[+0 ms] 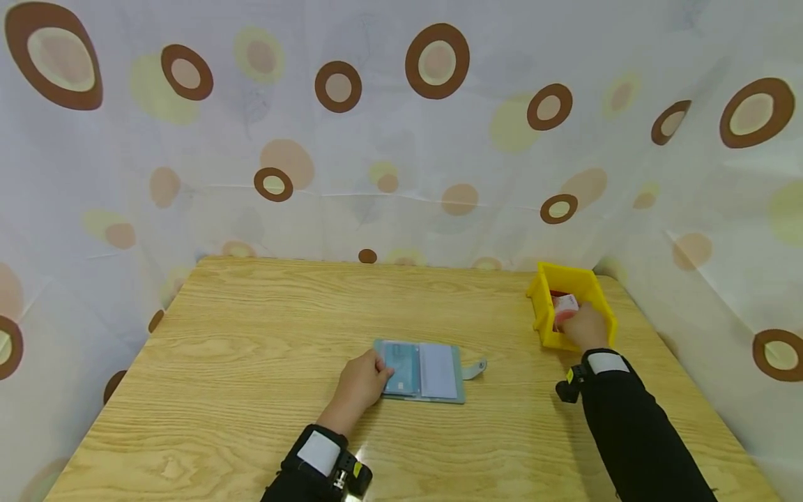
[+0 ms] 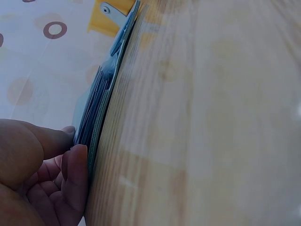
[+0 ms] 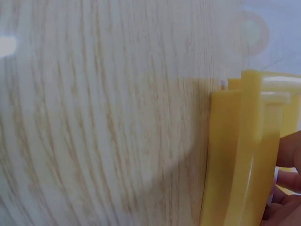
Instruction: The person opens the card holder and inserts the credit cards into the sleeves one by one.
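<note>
A light-blue card holder lies spread out on the table, with clear sleeves on its left half and a white page on its right. My left hand pinches the left edge of its sleeves; the left wrist view shows the thumb and a finger at the stacked sleeves. Inside a yellow bin at the right, my right hand holds a red-and-white card by its edge. The bin's wall hides part of those fingers in the right wrist view.
The wood-grain table carries the holder in the middle and the bin near its right back corner. A snap strap sticks out from the holder's right side. Patterned cloth hangs behind and along both sides.
</note>
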The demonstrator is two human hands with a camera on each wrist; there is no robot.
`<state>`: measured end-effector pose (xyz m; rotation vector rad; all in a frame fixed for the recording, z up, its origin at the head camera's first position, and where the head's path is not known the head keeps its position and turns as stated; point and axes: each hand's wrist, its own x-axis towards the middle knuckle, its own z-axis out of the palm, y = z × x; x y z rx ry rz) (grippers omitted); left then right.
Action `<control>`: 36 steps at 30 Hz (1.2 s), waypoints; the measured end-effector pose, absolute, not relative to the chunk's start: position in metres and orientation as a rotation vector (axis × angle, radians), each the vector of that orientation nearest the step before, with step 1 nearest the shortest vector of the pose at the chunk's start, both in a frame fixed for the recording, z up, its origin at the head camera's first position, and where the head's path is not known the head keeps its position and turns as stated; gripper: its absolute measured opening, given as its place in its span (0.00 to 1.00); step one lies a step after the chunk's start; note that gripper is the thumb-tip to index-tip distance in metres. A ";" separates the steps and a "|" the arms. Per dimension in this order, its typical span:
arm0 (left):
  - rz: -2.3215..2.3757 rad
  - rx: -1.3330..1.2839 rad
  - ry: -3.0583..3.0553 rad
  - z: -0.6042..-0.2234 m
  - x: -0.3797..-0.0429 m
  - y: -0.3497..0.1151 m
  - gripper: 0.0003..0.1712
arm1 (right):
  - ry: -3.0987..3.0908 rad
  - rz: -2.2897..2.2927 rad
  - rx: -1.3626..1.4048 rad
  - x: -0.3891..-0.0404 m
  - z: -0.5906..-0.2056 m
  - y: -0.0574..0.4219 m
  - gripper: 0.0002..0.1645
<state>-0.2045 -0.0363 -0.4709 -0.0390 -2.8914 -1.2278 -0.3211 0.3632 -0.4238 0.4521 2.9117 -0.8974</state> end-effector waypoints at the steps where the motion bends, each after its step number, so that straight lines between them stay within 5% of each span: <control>1: -1.227 -0.035 -2.894 -0.471 -0.205 -0.036 0.13 | 2.911 -0.922 0.468 -0.320 -0.423 0.364 0.29; 16: -1.416 -0.075 -2.871 -0.470 -0.206 -0.040 0.10 | 3.165 -1.084 0.482 -0.311 -0.377 0.362 0.26; 22: -1.610 -0.164 -2.809 -0.462 -0.205 -0.041 0.08 | 3.038 -1.523 0.072 -0.279 -0.357 0.306 0.25; 30: -2.013 -0.312 -2.455 -0.422 -0.202 -0.024 0.24 | 2.416 -1.911 -0.271 -0.234 -0.364 0.212 0.15; 36: -2.172 -0.281 -2.263 -0.401 -0.196 -0.018 0.18 | 2.319 -1.845 -0.317 -0.217 -0.372 0.180 0.13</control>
